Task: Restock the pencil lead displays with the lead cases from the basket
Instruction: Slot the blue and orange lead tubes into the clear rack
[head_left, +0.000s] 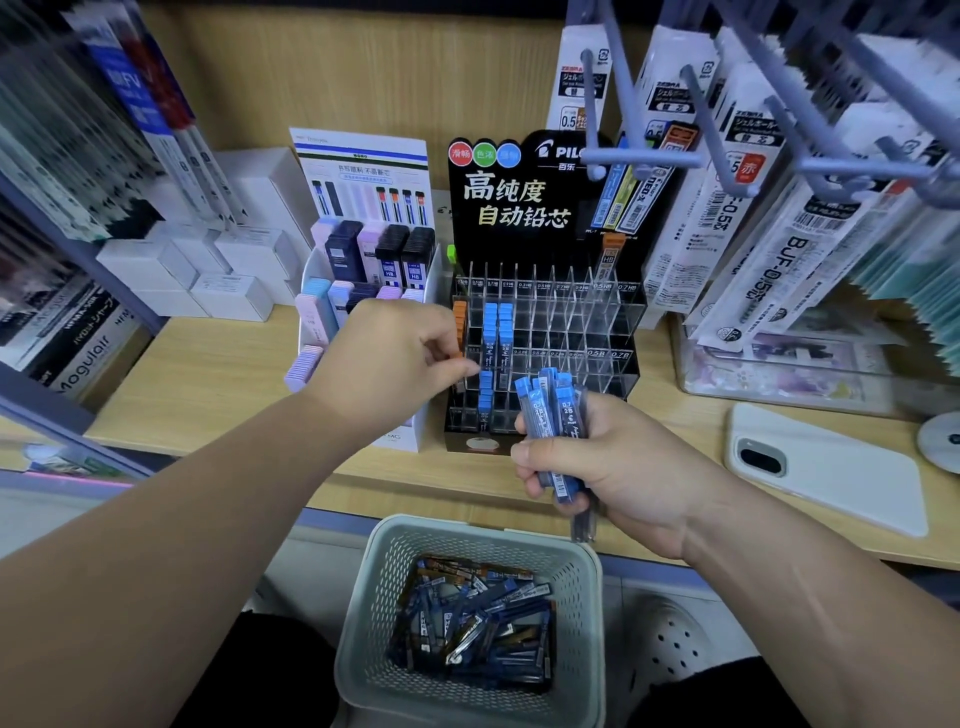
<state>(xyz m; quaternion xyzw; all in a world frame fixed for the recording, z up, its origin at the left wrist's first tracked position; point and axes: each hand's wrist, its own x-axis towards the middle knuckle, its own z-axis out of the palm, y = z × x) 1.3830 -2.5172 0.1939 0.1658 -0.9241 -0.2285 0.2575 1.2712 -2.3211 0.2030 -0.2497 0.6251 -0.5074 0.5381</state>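
Cases stand upright in a bundle gripped by the right hand, in front of the display. The left hand is nearer, at the orange column, fingers curled. Whether they pinch a case I cannot tell. More cases lie in the basket below.
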